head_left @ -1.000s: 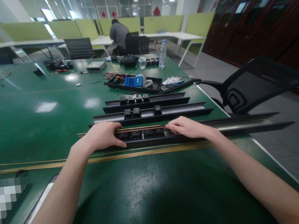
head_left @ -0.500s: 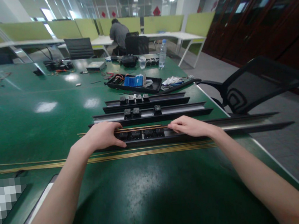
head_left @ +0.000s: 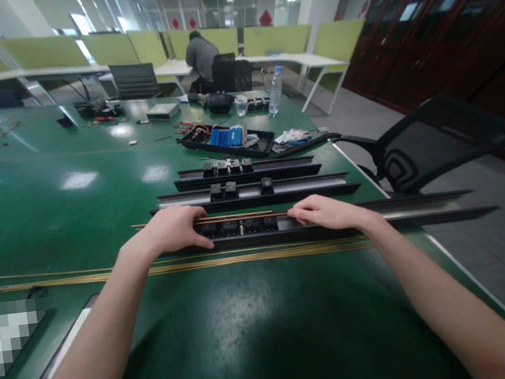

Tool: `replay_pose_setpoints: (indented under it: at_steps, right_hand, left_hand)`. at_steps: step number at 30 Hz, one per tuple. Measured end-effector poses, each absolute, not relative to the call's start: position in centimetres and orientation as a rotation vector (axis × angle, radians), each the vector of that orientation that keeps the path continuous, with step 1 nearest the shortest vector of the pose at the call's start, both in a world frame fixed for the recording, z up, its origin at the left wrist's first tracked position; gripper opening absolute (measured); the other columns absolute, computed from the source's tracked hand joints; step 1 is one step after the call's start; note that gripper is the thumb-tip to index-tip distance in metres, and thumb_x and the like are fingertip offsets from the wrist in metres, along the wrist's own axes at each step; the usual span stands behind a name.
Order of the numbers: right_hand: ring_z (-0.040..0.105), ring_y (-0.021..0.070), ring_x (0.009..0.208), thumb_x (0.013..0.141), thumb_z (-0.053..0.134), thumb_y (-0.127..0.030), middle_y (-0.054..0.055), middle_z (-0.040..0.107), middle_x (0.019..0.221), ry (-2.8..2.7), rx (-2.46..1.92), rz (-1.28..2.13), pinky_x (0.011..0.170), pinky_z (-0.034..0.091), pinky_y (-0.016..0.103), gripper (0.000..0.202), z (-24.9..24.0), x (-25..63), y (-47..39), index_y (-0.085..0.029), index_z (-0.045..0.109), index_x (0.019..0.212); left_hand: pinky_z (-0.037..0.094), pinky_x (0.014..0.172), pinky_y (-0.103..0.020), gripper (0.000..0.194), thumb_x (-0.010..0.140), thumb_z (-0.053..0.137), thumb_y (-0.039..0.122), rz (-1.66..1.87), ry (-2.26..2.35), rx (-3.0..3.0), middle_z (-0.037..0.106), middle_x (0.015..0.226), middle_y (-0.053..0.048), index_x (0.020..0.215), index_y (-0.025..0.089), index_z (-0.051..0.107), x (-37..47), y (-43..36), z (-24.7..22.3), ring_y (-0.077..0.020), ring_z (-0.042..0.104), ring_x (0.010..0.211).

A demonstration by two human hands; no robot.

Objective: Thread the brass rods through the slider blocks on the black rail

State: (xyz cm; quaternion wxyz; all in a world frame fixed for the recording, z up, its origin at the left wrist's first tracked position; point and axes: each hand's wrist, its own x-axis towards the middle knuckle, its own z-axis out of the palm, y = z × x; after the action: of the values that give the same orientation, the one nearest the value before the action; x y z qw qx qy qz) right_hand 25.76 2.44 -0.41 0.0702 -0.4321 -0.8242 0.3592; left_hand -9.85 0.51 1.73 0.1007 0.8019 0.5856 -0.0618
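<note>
My left hand (head_left: 170,230) spans the near black rail (head_left: 438,217), with the thumb at its front wall and the fingers over its back edge. Between thumb and fingers the grip stays wide. Several small black blocks (head_left: 253,226) sit in the rail's channel. Along the back edge lie thin brass-coloured strips (head_left: 237,217). My right hand (head_left: 321,212) is closed in a pinch at the right end of one strip, over the channel. Its lower fingers curl inward, and the exact fingertip contact is partly hidden.
Two shorter rails with blocks (head_left: 245,201) (head_left: 251,176) lie behind. Loose brass strips (head_left: 251,258) stretch across the green table (head_left: 249,323) in front. Farther back are a black tray (head_left: 259,147), a water bottle (head_left: 275,92) and a seated person (head_left: 201,55). A mesh chair (head_left: 439,144) stands right.
My right hand has shifted slightly to the right along the rail, still pinching. My left hand stays in place on the rail.
</note>
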Motion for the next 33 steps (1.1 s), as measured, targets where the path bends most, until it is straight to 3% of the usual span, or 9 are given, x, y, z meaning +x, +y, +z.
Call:
replay_pose_setpoints:
  at_steps: [5,11,33]
  right_hand:
    - [0.053,0.0158,0.065,0.099,0.041,-0.056,0.001,0.061,0.069,-2.515,-1.284,0.843,0.063,0.033,0.028,0.051,-0.8,24.4,2.2,-0.019,0.065,0.074]
    - [0.055,0.0157,0.064,0.101,0.041,-0.054,0.001,0.063,0.069,-2.539,-1.296,0.583,0.061,0.028,0.028,0.048,-1.8,22.0,1.7,-0.020,0.060,0.072]
    - [0.058,0.0160,0.067,0.103,0.041,-0.047,0.001,0.066,0.070,-2.521,-1.192,0.790,0.065,0.034,0.028,0.047,-1.7,23.2,2.2,-0.018,0.065,0.074]
  left_hand:
    - [0.052,0.078,-0.036,0.071,0.061,0.069,0.072,-0.193,1.730,2.367,0.075,0.111,-0.007,0.116,0.027,0.069,-9.8,0.6,1.7,-0.0306,0.069,0.099]
    - [0.052,0.079,-0.037,0.075,0.062,0.067,0.075,-0.207,1.732,2.396,0.075,0.113,-0.008,0.119,0.025,0.068,-9.8,0.6,1.7,-0.0315,0.068,0.101]
    - [0.049,0.076,-0.035,0.073,0.063,0.066,0.075,-0.201,1.722,2.407,0.075,0.110,-0.007,0.117,0.025,0.069,-9.9,0.6,1.6,-0.0296,0.068,0.097]
